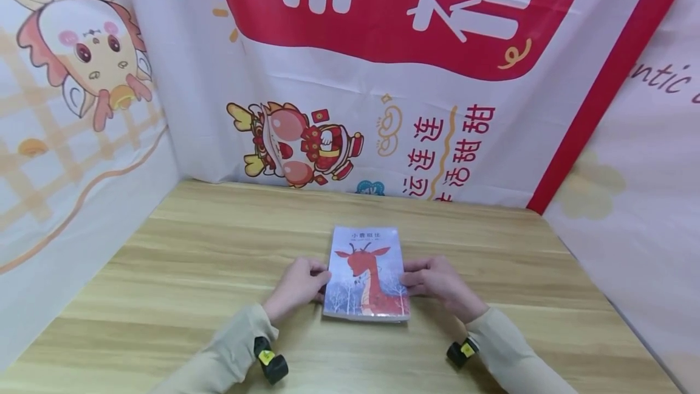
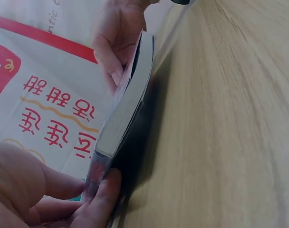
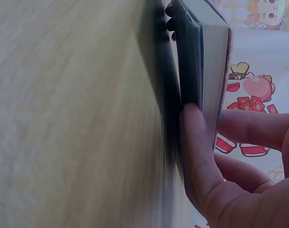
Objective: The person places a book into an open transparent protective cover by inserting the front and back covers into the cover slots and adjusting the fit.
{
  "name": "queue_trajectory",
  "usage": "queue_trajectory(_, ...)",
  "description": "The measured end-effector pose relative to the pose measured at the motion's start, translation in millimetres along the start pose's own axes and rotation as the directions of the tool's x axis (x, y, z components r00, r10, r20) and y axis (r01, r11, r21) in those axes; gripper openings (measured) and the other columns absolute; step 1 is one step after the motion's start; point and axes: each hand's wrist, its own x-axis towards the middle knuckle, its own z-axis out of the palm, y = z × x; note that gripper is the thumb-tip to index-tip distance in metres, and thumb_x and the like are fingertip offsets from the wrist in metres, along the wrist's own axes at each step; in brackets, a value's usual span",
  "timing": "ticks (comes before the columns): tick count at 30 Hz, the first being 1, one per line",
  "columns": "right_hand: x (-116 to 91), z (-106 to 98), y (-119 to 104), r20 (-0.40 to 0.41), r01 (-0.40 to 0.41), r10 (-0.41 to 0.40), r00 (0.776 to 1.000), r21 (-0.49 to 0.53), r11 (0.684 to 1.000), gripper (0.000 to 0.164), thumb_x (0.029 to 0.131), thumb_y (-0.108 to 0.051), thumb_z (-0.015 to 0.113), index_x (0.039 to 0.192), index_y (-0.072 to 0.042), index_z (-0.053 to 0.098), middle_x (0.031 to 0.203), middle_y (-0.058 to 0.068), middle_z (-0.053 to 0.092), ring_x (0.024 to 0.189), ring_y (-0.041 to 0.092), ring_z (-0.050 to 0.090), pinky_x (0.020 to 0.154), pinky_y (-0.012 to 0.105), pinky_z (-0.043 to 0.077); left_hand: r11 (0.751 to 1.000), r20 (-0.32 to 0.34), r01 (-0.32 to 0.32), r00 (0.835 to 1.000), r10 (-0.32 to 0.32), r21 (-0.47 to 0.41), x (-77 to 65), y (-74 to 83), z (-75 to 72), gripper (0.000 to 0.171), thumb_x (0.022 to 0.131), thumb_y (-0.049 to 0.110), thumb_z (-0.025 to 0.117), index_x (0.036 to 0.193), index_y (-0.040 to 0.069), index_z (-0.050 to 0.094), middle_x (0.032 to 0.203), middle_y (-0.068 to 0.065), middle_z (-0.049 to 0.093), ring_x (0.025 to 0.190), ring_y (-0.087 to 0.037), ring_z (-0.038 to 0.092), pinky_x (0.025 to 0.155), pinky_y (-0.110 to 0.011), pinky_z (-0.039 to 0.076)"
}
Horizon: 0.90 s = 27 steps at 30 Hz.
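Observation:
A paperback book (image 1: 367,275) with a red deer on its pale blue cover lies face up between my two hands, close over the wooden table. My left hand (image 1: 299,284) pinches its left edge; in the left wrist view the thumb and fingers close on the book's (image 2: 128,102) spine side, with the page block showing. On the opposite edge, my right hand (image 1: 440,281) grips the book, fingers on both covers. The right wrist view shows the book's (image 3: 213,61) dark back cover facing the tabletop, with a fingertip pressed on it.
The wooden table (image 1: 246,224) reaches back to a hanging cloth (image 1: 328,84) with red lettering and cartoon figures. Printed cloths also border the left and right sides. A black strap device with a yellow mark (image 1: 270,360) sits on my left wrist, and a similar wrist device (image 1: 462,351) on my right.

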Motion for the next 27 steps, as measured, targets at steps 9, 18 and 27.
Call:
queue_trajectory(9, -1.6, 1.7, 3.1, -0.034, -0.013, 0.011, 0.999, -0.037, 0.999, 0.037, 0.080, -0.001, 0.070, 0.113, 0.011, 0.061, 0.102, 0.020, 0.066, 0.084, 0.026, 0.067, 0.073, 0.037, 0.054, 0.999, -0.061, -0.026, 0.998, 0.028, 0.029, -2.6, 1.3, -1.6, 0.027, 0.088, 0.007, 0.064, 0.109, -0.009, 0.064, 0.090, -0.015, 0.066, 0.058, -0.015, 0.064, 0.053, -0.027, 0.054)
queue_trajectory(18, -4.0, 5.6, -1.4, -0.064, 0.060, -0.072, 0.995, -0.173, 0.983, 0.030, 0.080, -0.002, 0.071, 0.107, 0.009, 0.065, 0.093, 0.017, 0.068, 0.078, 0.024, 0.068, 0.069, 0.036, 0.055, 0.987, -0.093, -0.082, 0.991, 0.095, 0.137, -2.5, 5.9, -5.8, 0.017, 0.083, 0.008, 0.070, 0.098, -0.002, 0.070, 0.083, -0.009, 0.068, 0.057, -0.015, 0.063, 0.053, -0.024, 0.053)
queue_trajectory(27, -14.5, 17.5, -12.1, -0.169, 0.118, -0.183, 0.969, -0.334, 0.935, 0.030, 0.072, 0.001, 0.076, 0.100, 0.009, 0.067, 0.083, 0.014, 0.068, 0.070, 0.020, 0.067, 0.061, 0.031, 0.055, 0.962, -0.112, -0.135, 0.980, 0.165, 0.236, -4.9, 4.2, -6.6, 0.006, 0.080, 0.010, 0.072, 0.084, 0.006, 0.073, 0.067, 0.002, 0.065, 0.054, -0.015, 0.061, 0.048, -0.026, 0.050)
